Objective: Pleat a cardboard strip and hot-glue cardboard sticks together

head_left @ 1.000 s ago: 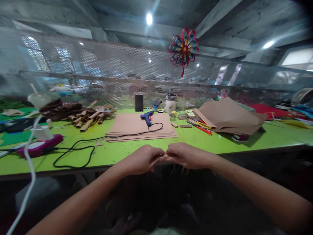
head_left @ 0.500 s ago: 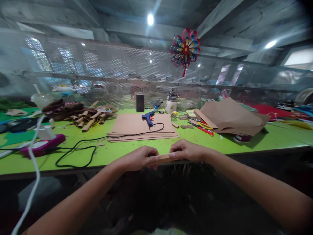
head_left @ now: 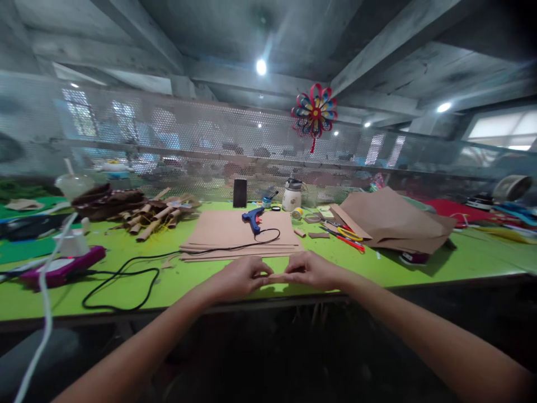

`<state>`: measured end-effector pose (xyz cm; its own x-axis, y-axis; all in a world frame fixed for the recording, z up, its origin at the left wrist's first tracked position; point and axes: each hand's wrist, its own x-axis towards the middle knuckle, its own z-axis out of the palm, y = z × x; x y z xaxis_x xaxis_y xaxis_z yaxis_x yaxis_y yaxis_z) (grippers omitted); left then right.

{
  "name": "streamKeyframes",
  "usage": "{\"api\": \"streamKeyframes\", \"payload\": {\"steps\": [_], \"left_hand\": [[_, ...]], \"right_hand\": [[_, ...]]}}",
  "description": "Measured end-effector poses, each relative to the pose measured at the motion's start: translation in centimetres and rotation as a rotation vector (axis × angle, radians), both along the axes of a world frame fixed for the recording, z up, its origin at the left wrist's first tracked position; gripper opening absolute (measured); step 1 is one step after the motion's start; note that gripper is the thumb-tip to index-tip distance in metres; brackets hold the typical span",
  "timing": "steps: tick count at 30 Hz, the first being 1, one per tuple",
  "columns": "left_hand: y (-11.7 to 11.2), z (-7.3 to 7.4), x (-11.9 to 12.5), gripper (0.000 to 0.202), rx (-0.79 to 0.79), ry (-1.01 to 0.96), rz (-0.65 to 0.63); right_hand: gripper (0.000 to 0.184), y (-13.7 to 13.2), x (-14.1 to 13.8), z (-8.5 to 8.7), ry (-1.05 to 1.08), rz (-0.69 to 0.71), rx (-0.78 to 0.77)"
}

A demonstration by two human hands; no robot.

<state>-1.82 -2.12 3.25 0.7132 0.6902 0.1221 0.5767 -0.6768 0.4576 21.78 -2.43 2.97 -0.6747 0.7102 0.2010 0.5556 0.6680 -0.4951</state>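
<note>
You have one view, from the camera on your head. It faces forward and a little down across the table (head_left: 398, 267) to the mesh screen (head_left: 188, 134). Your left hand (head_left: 239, 277) and right hand (head_left: 312, 270) sit nearest — low and central.

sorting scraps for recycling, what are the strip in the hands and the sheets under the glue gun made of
Flat sheets: likely thin cardboard, matte tan, stacked edges visible. Tan strip, pinched between left hand and right hand: probably the same card, matte, matching brown.
</note>
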Motion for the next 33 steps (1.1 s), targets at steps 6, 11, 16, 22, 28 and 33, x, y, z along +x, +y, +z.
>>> {"api": "streamKeyframes", "payload": {"steps": [6, 11, 16, 22, 28, 33], "left_hand": [[4.7, -1.5, 0.3, 0.029, 0.173, -0.001, 0.004], [6.6, -4.1, 0.3, 0.042, 0.194, -0.045, 0.057], [6.3, -4.4, 0.1, 0.042, 0.159, -0.070, 0.042], [5.7, -4.2, 0.5, 0.046, 0.236, -0.096, 0.041], [5.6, -4.5, 0.7, 0.039, 0.400, -0.069, 0.046], [5.7, -5.1, 0.7, 0.039, 0.444, -0.046, 0.028]], "right_hand": [[0.026, 2.8, -1.1, -3.2, 0.028, -0.129, 0.335], [0.016, 3.7, -1.6, -6.1, 0.028, -0.218, 0.427], [0.017, 3.8, -1.5, -6.5, 0.069, -0.227, 0.392], [0.018, 3.4, -1.5, -5.9, 0.127, -0.229, 0.408], [0.013, 3.4, -1.7, -6.1, 0.112, -0.229, 0.528], [0.013, 3.6, -1.5, -6.4, 0.091, -0.202, 0.527]]}}
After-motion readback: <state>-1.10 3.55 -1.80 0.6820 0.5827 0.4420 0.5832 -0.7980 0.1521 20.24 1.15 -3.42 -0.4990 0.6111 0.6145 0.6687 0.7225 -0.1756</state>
